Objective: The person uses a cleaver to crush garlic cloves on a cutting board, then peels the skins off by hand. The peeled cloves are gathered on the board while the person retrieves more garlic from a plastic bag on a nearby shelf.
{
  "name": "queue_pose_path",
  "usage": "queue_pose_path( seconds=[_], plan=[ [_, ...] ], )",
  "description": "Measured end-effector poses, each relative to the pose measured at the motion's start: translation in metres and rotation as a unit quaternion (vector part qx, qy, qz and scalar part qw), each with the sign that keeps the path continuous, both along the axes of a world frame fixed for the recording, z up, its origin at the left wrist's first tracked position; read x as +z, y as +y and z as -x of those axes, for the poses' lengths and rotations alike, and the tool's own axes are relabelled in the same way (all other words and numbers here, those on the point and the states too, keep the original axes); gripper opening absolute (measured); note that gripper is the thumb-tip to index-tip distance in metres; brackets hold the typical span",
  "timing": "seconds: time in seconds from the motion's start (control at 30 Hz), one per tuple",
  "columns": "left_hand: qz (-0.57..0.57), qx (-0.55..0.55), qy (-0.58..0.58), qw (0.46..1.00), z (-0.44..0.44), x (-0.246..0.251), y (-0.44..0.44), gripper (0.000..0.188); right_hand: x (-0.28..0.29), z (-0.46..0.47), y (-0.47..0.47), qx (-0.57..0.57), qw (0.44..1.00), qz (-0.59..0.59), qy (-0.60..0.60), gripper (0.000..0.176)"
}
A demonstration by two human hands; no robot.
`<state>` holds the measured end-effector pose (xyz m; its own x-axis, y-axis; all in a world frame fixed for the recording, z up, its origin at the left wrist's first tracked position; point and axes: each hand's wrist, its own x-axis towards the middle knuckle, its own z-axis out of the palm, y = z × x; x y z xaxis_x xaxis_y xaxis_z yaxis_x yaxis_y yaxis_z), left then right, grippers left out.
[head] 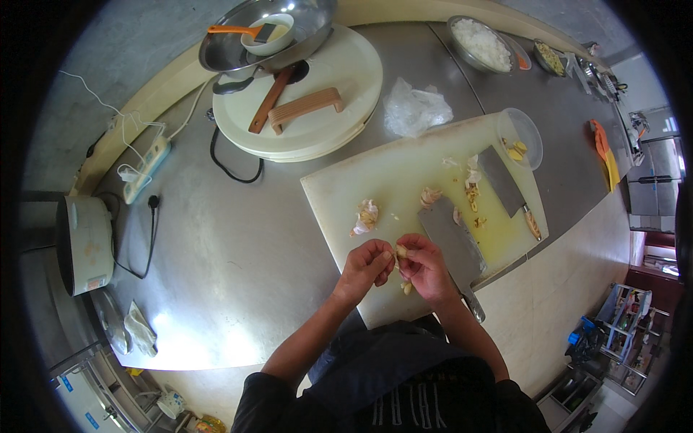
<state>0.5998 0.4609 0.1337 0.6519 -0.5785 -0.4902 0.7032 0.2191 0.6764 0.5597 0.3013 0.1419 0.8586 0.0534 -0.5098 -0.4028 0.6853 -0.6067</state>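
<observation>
Above the near part of a white plastic cutting board [346, 189], my left hand [368, 266] and my right hand [425, 266] pinch a garlic clove [401, 251] between their fingertips. Below my right hand, peeled garlic cloves [406, 287] lie on the board. A partial garlic head [367, 216] in papery skin rests beyond my left hand. Another garlic piece [430, 197] sits by the tip of a broad cleaver [452, 243], whose handle reaches past the board's near edge. Farther right lies a second cleaver [502, 181] with a wooden handle, beside garlic skins and scraps [472, 189].
A clear plastic tub [533, 135] with yellowish slices stands on the board's far right corner. Behind are a crumpled plastic bag [417, 108], a large round lid [352, 70], a wok [222, 54] and a bowl of white rice [481, 44]. A power strip [146, 170] lies left.
</observation>
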Motion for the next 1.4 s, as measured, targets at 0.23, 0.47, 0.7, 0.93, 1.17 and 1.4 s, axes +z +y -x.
queue_pose_path(
  seconds=[0.23,0.47,0.7,0.93,1.17,1.4],
  plan=[
    [0.024,0.052,0.056,0.997,-0.001,-0.005,0.002,0.012,0.002,0.002,0.003,-0.016,0.994,0.112,-0.009,0.009],
    [-0.037,0.043,0.044,0.997,-0.002,0.007,0.0,0.016,0.001,0.006,-0.003,0.034,0.992,0.116,-0.031,0.01],
    [-0.068,0.008,-0.036,0.997,-0.005,0.008,0.0,0.015,-0.007,0.007,0.001,0.03,0.996,0.075,-0.035,0.015],
    [-0.136,-0.004,-0.033,0.99,-0.002,0.005,-0.003,0.015,-0.013,0.01,0.004,0.003,0.997,0.063,-0.045,0.017],
    [-0.127,0.013,-0.073,0.989,0.0,0.001,-0.005,0.016,-0.008,0.008,0.006,0.015,0.995,0.089,-0.041,0.018],
    [-0.059,0.018,-0.019,0.998,0.004,-0.003,-0.003,0.017,-0.007,0.005,0.005,0.038,0.993,0.105,-0.048,0.019]
  ],
)
